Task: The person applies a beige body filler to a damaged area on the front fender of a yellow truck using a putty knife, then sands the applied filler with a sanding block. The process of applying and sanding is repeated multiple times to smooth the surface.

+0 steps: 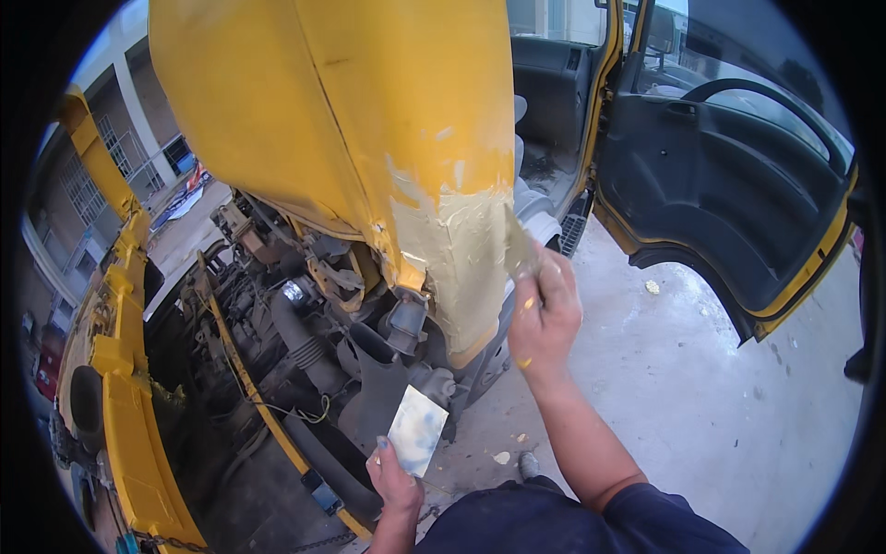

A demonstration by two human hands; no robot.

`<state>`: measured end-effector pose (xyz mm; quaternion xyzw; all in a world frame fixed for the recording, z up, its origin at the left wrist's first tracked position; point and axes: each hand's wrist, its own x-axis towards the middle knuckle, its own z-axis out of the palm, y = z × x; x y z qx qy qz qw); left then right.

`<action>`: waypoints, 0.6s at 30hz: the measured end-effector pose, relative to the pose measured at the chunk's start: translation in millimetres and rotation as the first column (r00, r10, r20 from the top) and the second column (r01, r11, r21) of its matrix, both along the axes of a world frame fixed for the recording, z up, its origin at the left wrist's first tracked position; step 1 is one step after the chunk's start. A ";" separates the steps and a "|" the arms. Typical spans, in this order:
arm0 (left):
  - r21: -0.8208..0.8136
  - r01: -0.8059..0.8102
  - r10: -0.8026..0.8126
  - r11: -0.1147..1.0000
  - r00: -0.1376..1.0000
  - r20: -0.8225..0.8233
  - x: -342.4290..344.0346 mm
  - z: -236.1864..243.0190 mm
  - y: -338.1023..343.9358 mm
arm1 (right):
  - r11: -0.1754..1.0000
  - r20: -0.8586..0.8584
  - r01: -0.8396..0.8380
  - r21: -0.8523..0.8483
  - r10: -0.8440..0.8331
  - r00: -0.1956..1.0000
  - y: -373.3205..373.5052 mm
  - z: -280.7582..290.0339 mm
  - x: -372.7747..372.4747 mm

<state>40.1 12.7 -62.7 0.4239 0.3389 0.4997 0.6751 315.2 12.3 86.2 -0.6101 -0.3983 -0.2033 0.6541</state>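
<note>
The lower rear corner of a yellow truck cab [388, 102] is coated with a rough patch of beige-grey filler putty [448, 245]. At the right edge of that patch, my right hand [546, 314] is closed on a flat putty spreader [520, 247], whose blade lies at the coated surface. Yellowish smears mark the fingers and wrist. Lower down, in front of my body, my left hand [397, 480] grips the bottom edge of a pale rectangular putty board [418, 429], with whitish smears on its face.
Left of the cab, the truck's engine parts [309, 314] lie exposed beside a yellow frame beam [138, 415]. An open cab door [729, 175] juts out at the right. Dropped putty bits [501, 458] dot the concrete floor [683, 406].
</note>
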 end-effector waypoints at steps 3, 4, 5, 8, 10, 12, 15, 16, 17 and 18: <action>0.015 0.093 -0.094 0.996 0.995 0.027 -7.4 -6.6 10.3 | 0.997 -0.153 0.063 -0.036 -0.068 0.986 17.1 -1.4 27.2; 0.026 0.101 -0.102 0.994 0.994 0.029 -9.4 -6.1 12.1 | 0.997 -0.188 0.058 -0.041 -0.065 0.980 21.8 0.0 28.1; 0.037 0.109 -0.110 0.993 0.993 0.032 -10.4 -4.9 13.8 | 0.998 -0.223 0.053 -0.046 -0.062 0.973 24.5 1.5 27.1; 0.038 0.099 -0.100 0.994 0.995 0.029 -11.9 4.8 14.7 | 0.998 -0.161 0.040 -0.039 -0.046 0.986 32.5 6.0 11.9; 0.022 0.083 -0.084 0.996 0.996 0.037 -12.6 7.2 15.5 | 0.997 -0.130 0.044 -0.066 -0.053 0.990 33.0 12.4 -11.0; -0.001 0.079 -0.079 0.997 0.995 0.054 -13.6 7.9 17.1 | 0.996 -0.064 0.050 -0.079 -0.055 0.996 30.1 13.2 -29.7; 0.019 0.131 -0.132 0.991 0.988 0.083 -16.8 11.7 20.0 | 0.998 0.064 0.044 -0.047 -0.040 0.997 28.2 6.7 -51.2; 0.002 0.133 -0.132 0.991 0.986 0.101 -16.8 10.0 20.7 | 0.998 0.081 0.022 -0.056 -0.018 0.997 24.5 5.0 -56.6; -0.014 0.134 -0.132 0.991 0.984 0.118 -15.6 6.4 22.4 | 0.998 0.097 0.000 -0.064 0.006 0.995 17.0 5.6 -60.1; -0.033 0.128 -0.123 0.991 0.983 0.134 -17.1 4.7 23.0 | 0.997 0.112 -0.031 -0.076 0.039 0.993 9.5 6.4 -65.8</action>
